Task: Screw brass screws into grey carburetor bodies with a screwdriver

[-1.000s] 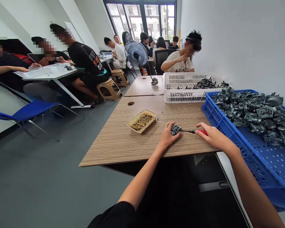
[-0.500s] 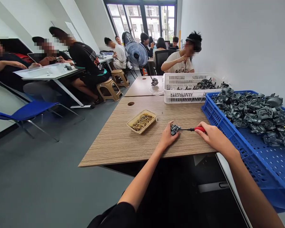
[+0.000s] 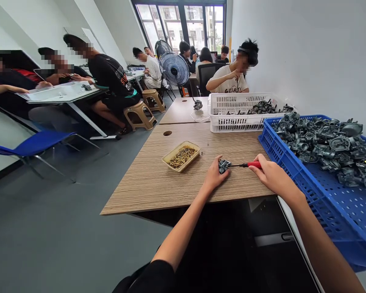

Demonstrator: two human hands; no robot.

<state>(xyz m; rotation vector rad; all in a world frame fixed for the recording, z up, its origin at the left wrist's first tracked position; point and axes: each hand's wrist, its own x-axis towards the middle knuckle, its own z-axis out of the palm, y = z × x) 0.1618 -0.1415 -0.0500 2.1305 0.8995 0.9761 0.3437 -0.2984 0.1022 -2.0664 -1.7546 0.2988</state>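
Just right of the tub (image 3: 190,162), and slightly nearer to me, is the part (image 3: 224,166), a small grey metal body low over the table (image 3: 146,183). My left hand (image 3: 215,175) is clamped on it, thumb on the near side and fingers curled round the far side. I cannot tell whether it rests on the wood or sits a little off it.

Farther right of the tub, my right hand (image 3: 271,175) has its thumb and fingers closed round the red handle of the screwdriver (image 3: 254,164). The shaft lies nearly level and points back toward the tub, its tip at the right side of the part. The tip is too small to make out, so I cannot say if it sits in a screw head.

I take the step in hand to be driver work on the part, though a screw going in and one coming out would look alike here. As I judge it, the next move calls for a firm left grip, the shaft in line with the screw, and a turn from the right fingers with light pressure.

Brass pieces (image 3: 183,158) fill the tub, and a tiny loose bit (image 3: 201,153) lies just beside its right edge. Well right of the tub, the blue crate (image 3: 295,167) bears a heap of metal parts (image 3: 323,140).
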